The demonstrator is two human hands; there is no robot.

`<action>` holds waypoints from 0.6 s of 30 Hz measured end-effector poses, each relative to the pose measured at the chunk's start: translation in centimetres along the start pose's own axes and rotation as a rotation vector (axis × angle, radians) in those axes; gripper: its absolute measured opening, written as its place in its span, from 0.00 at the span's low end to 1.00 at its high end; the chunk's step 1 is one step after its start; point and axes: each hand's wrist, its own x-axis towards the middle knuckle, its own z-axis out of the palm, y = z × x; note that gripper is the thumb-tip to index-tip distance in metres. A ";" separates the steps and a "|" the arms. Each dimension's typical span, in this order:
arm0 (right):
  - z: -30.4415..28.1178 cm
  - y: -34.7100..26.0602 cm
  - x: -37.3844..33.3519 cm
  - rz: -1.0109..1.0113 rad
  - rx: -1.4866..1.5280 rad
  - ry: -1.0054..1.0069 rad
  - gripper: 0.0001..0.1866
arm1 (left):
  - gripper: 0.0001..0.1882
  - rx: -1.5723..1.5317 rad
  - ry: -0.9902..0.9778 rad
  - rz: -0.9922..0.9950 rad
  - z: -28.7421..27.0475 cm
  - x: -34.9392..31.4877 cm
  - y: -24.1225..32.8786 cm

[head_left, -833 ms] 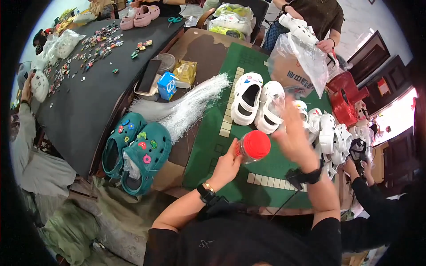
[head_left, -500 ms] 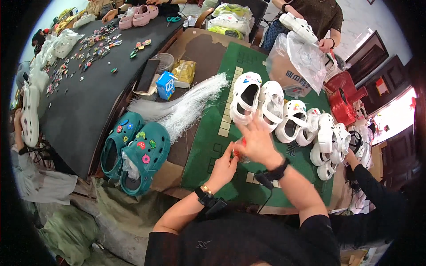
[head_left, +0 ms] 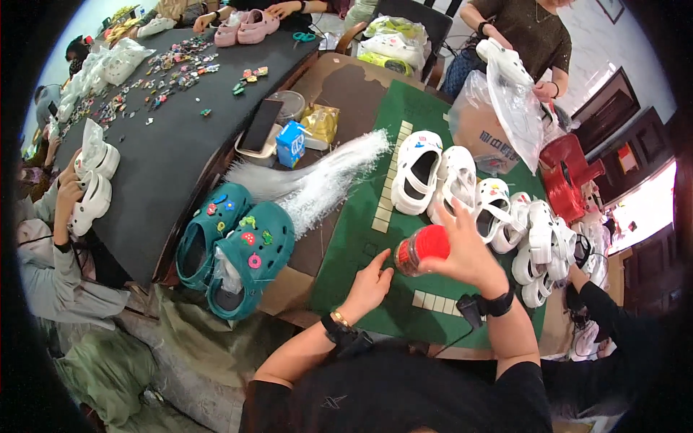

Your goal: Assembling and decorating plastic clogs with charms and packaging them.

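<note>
A clear jar with a red lid (head_left: 432,242) leans on the green mat (head_left: 361,278) in front of me, its lid turned toward my right hand (head_left: 473,256). That hand is open, fingers apart and slightly blurred, with the thumb overlapping the lid's lower edge. My left hand (head_left: 368,290) is on the jar's other side, holding nothing, its index finger stretched toward the jar's base. Just beyond stand white clogs with charms, the nearest being a left-hand clog (head_left: 419,173) and its mate (head_left: 455,184), partly behind my right fingers.
Teal clogs with charms (head_left: 253,263) stand at left beside white plastic strands (head_left: 317,184). A blue carton (head_left: 291,144) and a phone (head_left: 262,124) lie behind. Loose charms cover the black table (head_left: 162,173). Across, a person holds a white clog (head_left: 505,63); more white clogs (head_left: 541,231) are stacked right.
My right hand has drawn right, uncovering the jar's red lid. The left index finger has straightened. The whole view has shifted, and a person at far left now handles two white clogs.
</note>
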 end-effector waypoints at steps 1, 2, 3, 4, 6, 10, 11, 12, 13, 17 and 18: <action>1.9 0.7 -0.4 0.001 -0.022 -0.051 0.58 | 0.26 0.008 -0.001 0.003 -0.2 0.1 0.0; 3.0 1.2 -0.6 0.006 -0.049 -0.101 0.57 | 0.26 0.010 0.003 0.012 -0.3 0.1 0.0; 3.1 1.1 -0.5 -0.004 -0.049 -0.097 0.57 | 0.26 0.002 -0.010 0.004 -0.6 0.0 0.1; 3.2 1.1 -0.1 0.007 -0.032 -0.095 0.57 | 0.26 -0.007 -0.024 -0.004 -1.0 0.0 0.3; 2.3 0.8 1.2 -0.002 -0.040 -0.095 0.55 | 0.25 -0.019 -0.010 -0.055 -1.6 -0.3 0.7; -1.3 -0.1 8.6 -0.185 0.030 0.136 0.54 | 0.23 -0.018 0.007 -0.044 -2.9 -0.8 -0.3; -1.8 0.6 11.4 -0.200 -0.002 0.200 0.53 | 0.23 -0.049 -0.008 -0.038 -3.2 -1.0 0.1; -3.0 -0.7 14.3 -0.284 0.041 0.305 0.53 | 0.22 -0.080 -0.014 -0.041 -3.7 -1.2 0.1; -3.9 -1.0 17.2 -0.300 0.071 0.353 0.54 | 0.20 -0.046 -0.019 -0.022 -4.0 -1.2 0.5; -3.8 -2.8 29.6 -0.330 -0.012 0.536 0.54 | 0.15 -0.214 -0.093 -0.156 -6.1 -1.6 0.0; -3.3 -3.8 32.2 -0.299 -0.021 0.543 0.55 | 0.14 -0.303 -0.117 -0.197 -6.8 -1.8 -0.5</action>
